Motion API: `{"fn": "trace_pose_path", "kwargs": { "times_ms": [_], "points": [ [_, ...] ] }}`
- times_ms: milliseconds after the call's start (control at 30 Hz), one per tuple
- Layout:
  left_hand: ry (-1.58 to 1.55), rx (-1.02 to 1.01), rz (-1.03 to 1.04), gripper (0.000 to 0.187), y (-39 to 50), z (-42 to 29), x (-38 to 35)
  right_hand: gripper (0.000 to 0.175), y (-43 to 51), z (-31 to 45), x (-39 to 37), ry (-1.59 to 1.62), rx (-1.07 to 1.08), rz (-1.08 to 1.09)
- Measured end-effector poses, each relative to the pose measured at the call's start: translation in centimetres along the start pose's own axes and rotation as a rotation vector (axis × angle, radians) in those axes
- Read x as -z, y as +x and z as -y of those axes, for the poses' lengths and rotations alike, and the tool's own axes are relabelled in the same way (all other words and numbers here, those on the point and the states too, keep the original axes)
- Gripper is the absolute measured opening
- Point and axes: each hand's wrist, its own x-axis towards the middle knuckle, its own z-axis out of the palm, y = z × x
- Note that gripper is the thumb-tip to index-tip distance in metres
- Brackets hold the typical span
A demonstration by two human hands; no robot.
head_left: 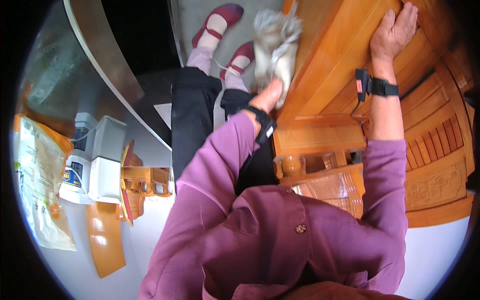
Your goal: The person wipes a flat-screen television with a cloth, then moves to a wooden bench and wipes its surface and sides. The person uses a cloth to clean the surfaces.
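Observation:
My left hand (268, 96) grips a whitish, crumpled cloth (279, 52) that hangs beside an orange-brown wooden cabinet (322, 67). The cloth is blurred, and its silvery far part could be another material. Some of my left fingers are hidden behind it. At the upper right, my right hand (395, 35) rests on a wooden surface, thumb and fingers spread, with nothing in it. Each wrist carries a black strapped device; a thin cable runs from the one on the right wrist device (377, 85).
A curved-looking metal edge (112, 90) borders a shiny panel on the left. Near it are white jugs (108, 180) and a plastic bag (41, 180) bearing writing. Carved wooden furniture (431, 150) fills the right. My red shoes (221, 22) stand on the grey floor (258, 5).

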Motion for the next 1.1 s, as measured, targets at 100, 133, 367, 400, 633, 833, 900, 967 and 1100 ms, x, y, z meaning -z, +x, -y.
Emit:
{"fn": "trace_pose_path", "kwargs": {
  "times_ms": [100, 133, 367, 400, 633, 833, 900, 967, 1100],
  "points": [
    [0.001, 0.096, -0.046, 0.053, -2.0, 3.5, 0.5, 0.053, 0.6, 0.3, 0.0, 0.047, 0.033, -0.028],
    [-0.009, 0.117, -0.060, 0.053, -2.3, 4.2, 0.6, 0.053, 0.7, 0.4, -0.1, 0.015, 0.014, -0.037],
    [-0.057, 0.179, -0.116, 0.050, -0.7, 5.3, -0.3, 0.057, 0.5, 0.5, 0.3, 0.051, -0.072, 0.057],
    [-0.070, 0.187, -0.120, 0.049, -0.4, 5.2, -0.3, 0.057, 0.5, 0.6, 0.4, 0.052, -0.070, 0.059],
    [-0.104, 0.152, -0.017, 0.048, 1.7, 1.3, -1.6, 0.058, 0.8, 1.3, 0.7, 0.046, -0.089, 0.104],
    [-0.122, 0.174, 0.012, 0.049, 3.9, -5.7, -3.3, 0.058, 0.9, 1.3, 0.8, 0.042, -0.091, 0.122],
    [-0.125, 0.230, 0.003, 0.048, 4.8, -7.9, -4.1, 0.057, 0.9, 1.4, 0.8, 0.037, -0.094, 0.134],
    [-0.186, 0.215, 0.027, 0.045, 6.2, -10.2, -5.0, 0.057, 1.1, 1.5, 0.9, 0.033, -0.104, 0.133],
    [-0.217, 0.158, 0.081, 0.041, 9.3, -15.3, -7.1, 0.059, 1.4, 1.7, 1.1, 0.008, -0.112, 0.140]
  ]
}}
